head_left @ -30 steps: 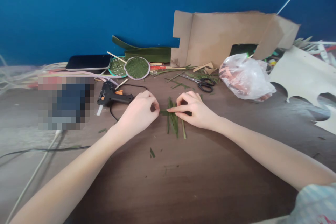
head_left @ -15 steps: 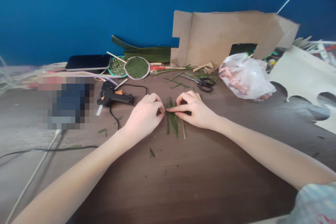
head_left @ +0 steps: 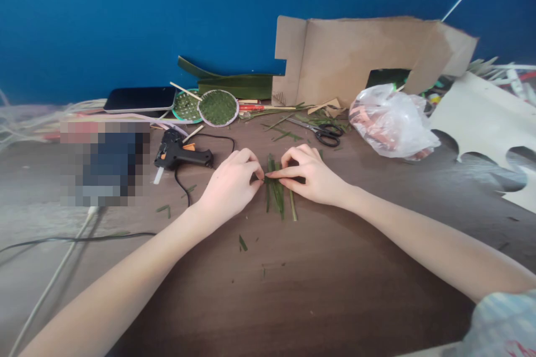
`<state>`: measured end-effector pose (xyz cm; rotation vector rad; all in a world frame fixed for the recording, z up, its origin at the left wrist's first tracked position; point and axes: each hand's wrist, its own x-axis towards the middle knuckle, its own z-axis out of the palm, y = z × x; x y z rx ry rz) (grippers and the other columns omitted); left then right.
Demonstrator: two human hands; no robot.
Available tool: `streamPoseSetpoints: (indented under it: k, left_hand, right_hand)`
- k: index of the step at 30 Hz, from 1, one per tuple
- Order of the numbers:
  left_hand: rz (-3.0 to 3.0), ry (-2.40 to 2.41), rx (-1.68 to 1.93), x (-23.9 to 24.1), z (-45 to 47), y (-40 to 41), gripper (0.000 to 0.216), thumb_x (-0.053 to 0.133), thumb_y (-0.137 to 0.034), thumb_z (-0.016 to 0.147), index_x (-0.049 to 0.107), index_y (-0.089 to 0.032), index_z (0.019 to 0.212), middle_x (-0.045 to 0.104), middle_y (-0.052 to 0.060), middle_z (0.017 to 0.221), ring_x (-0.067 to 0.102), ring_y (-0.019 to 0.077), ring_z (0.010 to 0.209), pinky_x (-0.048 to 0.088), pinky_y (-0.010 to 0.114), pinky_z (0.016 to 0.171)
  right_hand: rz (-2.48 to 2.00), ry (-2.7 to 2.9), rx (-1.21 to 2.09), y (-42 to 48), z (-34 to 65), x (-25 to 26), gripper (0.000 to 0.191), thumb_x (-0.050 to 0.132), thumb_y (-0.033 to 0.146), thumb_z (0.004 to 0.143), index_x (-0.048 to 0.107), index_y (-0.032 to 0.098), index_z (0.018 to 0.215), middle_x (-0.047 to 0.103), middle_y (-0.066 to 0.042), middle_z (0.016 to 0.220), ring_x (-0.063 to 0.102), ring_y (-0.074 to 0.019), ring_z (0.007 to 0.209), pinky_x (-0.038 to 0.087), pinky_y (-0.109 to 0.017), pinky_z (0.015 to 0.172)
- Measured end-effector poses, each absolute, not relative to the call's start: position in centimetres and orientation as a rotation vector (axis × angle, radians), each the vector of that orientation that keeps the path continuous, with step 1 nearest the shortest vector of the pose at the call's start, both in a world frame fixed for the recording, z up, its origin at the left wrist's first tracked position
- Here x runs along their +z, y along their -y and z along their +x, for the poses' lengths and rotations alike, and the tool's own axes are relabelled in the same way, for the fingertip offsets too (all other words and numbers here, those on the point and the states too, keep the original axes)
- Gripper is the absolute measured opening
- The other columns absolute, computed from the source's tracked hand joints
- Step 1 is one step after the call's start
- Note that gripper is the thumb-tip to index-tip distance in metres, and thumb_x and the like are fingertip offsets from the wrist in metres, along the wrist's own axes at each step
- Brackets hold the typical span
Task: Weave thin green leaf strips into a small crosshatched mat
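Several narrow green leaf strips (head_left: 276, 201) lie side by side on the brown table, pointing away from me. At their left edge my left hand (head_left: 233, 180) is closed, thumb and forefinger pinched on the end of a leaf strip that is mostly hidden. My right hand (head_left: 313, 175) reaches in from the right, its forefinger stretched across the strips and its thumb just below, closed on the crossing strip. The two hands' fingertips almost meet. Part of the strips is covered by the right fingers.
A black glue gun (head_left: 182, 152) lies left of my hands. Behind are black-handled scissors (head_left: 329, 135), woven green discs (head_left: 218, 108), a phone (head_left: 140, 99) and a cardboard piece (head_left: 360, 56). A plastic bag (head_left: 393, 122) and a white sheet with cutouts (head_left: 473, 114) sit right.
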<state>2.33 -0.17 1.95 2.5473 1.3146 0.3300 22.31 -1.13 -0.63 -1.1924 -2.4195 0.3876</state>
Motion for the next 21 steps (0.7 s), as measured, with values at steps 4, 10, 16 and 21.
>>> streamPoseSetpoints:
  k: [4,10,16,21]
  left_hand:
    - [2.557,-1.303,0.325,1.9,2.36,0.17,0.012,0.052,-0.011,0.076,0.062,-0.015,0.071,0.055,0.005,0.087,0.051,0.0194,0.085,0.043,0.036,0.084]
    - [2.784,-1.208,0.276,1.88,2.34,0.17,0.012,0.05,-0.011,0.077,0.06,-0.014,0.072,0.054,0.006,0.088,0.05,0.0195,0.082,0.043,0.035,0.078]
    - [2.86,-1.194,0.239,1.82,2.32,0.17,0.01,0.05,-0.011,0.077,0.059,-0.014,0.074,0.055,0.006,0.089,0.049,0.0192,0.081,0.043,0.034,0.076]
    - [2.864,-1.186,0.201,1.94,2.3,0.14,0.01,0.049,-0.011,0.077,0.058,-0.014,0.074,0.055,0.006,0.089,0.049,0.0194,0.081,0.042,0.033,0.077]
  right_hand:
    - [-1.189,2.427,0.382,1.13,22.36,-0.68,0.024,0.051,0.026,0.086,0.069,0.03,0.102,0.053,-0.006,0.088,0.041,-0.0206,0.09,0.032,-0.036,0.077]
    - [-1.184,2.422,0.374,1.15,22.35,-0.75,0.024,0.052,0.026,0.085,0.068,0.03,0.102,0.053,-0.006,0.088,0.041,-0.0206,0.091,0.032,-0.036,0.077]
    - [-1.186,2.425,0.379,1.11,22.32,-0.72,0.024,0.052,0.026,0.086,0.068,0.03,0.102,0.053,-0.006,0.089,0.041,-0.0207,0.091,0.032,-0.036,0.077]
    - [-1.192,2.422,0.37,1.12,22.31,-0.72,0.023,0.053,0.026,0.085,0.069,0.029,0.102,0.053,-0.006,0.088,0.041,-0.0207,0.091,0.032,-0.037,0.077]
